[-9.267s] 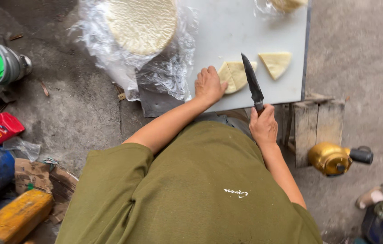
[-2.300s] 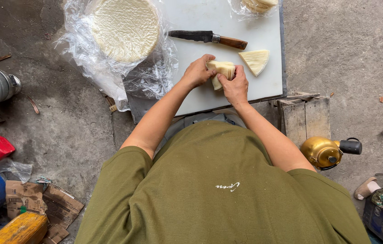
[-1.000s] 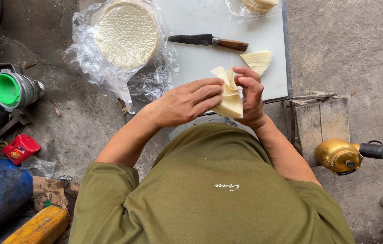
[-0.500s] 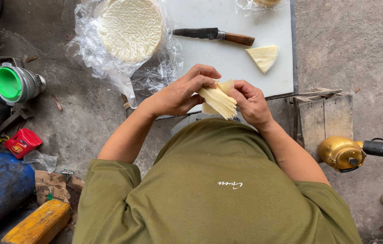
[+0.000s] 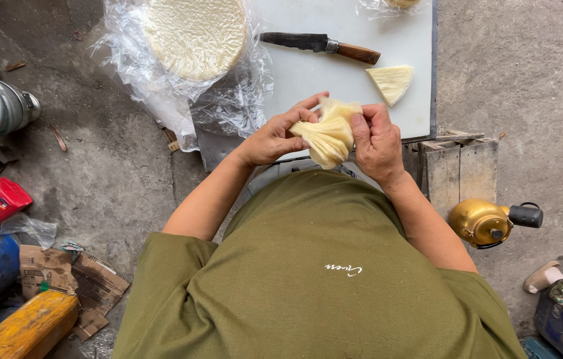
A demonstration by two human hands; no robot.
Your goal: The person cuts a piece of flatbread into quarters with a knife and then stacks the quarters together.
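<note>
I have both hands up off the board (image 5: pixel 334 73), just in front of my chest, and the wedge (image 5: pixel 326 133) of thin pale sheets sits between them. My left hand (image 5: pixel 275 136) is closed around the wedge's left side, thumb and fingers pinching the gathered end; my right hand (image 5: pixel 375 139) is curled shut on the right edge, fingers folded over the top layers. The wedge lies roughly across my body, its narrow gathered end toward the left hand and its fanned layers opening toward the right, so the right fingertips are the ones at the loose edges. A second wedge (image 5: pixel 391 81) lies flat on the board just beyond my right hand, nearer to it than to the left. The knife (image 5: pixel 321 45) rests farther back, handle pointing right, untouched. The round stack (image 5: pixel 195 33) in plastic wrap sits off to the left.
</note>
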